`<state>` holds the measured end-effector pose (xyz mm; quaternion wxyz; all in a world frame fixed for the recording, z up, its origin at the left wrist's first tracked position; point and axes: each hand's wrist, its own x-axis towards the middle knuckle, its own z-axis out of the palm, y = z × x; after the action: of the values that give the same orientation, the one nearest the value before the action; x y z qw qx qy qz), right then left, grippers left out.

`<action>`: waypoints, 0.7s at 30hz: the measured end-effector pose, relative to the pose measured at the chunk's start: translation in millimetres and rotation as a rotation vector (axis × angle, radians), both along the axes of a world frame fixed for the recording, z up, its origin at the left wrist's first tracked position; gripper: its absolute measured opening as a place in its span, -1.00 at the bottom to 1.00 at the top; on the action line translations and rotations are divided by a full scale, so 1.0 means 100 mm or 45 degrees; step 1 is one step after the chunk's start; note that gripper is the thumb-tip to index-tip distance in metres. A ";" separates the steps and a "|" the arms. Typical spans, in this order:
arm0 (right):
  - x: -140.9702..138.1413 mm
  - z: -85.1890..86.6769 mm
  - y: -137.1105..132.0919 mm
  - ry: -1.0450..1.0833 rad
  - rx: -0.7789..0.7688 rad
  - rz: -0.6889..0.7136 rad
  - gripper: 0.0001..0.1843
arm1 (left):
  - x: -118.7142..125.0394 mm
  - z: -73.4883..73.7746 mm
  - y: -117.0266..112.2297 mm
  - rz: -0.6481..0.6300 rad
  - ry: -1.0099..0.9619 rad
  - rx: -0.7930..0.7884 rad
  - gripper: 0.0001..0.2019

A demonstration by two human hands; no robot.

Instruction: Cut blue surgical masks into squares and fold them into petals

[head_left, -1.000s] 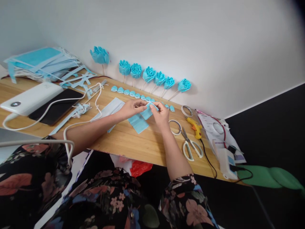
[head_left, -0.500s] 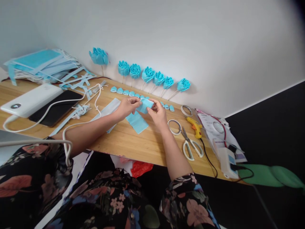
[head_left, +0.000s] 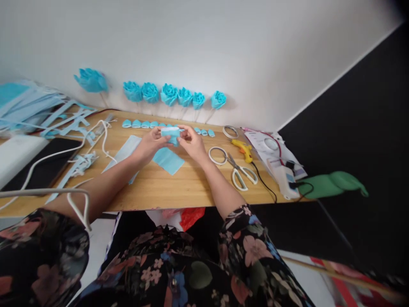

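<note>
Between both hands, a small piece of blue mask fabric (head_left: 171, 134) is held up above the table, its top edge turned over and showing white. My left hand (head_left: 151, 144) pinches its left side with thumb and fingers. The right side is gripped by my right hand (head_left: 193, 144). Below them a flat blue fabric piece (head_left: 168, 160) lies on the wood. A pale fabric strip (head_left: 125, 150) rests to the left, partly under my left forearm. Behind my hands runs a row of small folded blue petals (head_left: 136, 123), some hidden by my fingers.
Several blue fabric flowers (head_left: 169, 94) on sticks lean along the wall. At right lie tape rolls (head_left: 217, 156), scissors (head_left: 243, 172), a yellow glue gun (head_left: 243, 150) and a power strip (head_left: 286, 182). At left are masks (head_left: 28, 106), cut scraps, a white cable and a dark phone (head_left: 41, 160).
The view has turned to the right. The fabric piece between my hands, flat before, now has its top edge folded over, with white showing.
</note>
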<state>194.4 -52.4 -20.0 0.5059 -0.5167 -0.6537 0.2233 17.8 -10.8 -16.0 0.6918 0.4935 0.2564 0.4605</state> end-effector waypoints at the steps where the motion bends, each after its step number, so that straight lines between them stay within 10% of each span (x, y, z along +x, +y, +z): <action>1: 0.00 0.00 0.01 -0.019 0.000 0.010 -0.56 | 0.00 -0.02 0.01 -0.003 0.009 -0.001 -0.67; 10: 0.26 0.37 -0.15 -0.453 -0.119 -0.129 -0.58 | -0.04 0.03 0.03 0.064 0.012 -0.136 -0.88; 14: 0.75 0.46 -0.81 -0.609 -0.180 -0.479 -0.60 | -0.05 0.05 0.05 0.086 -0.027 -0.220 -0.95; 19: 1.26 0.12 -1.80 -0.950 -0.372 -0.954 -0.54 | -0.04 0.07 0.04 0.093 -0.104 -0.324 -0.94; 21: 1.36 -0.01 -2.04 -1.022 -0.490 -0.890 -0.54 | -0.04 0.09 0.05 0.095 -0.123 -0.384 -0.90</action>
<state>330.3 -256.6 -21.3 0.1583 -0.8297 -0.5323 -0.0563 13.5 -5.9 -7.2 0.7520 0.3514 0.3072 0.4654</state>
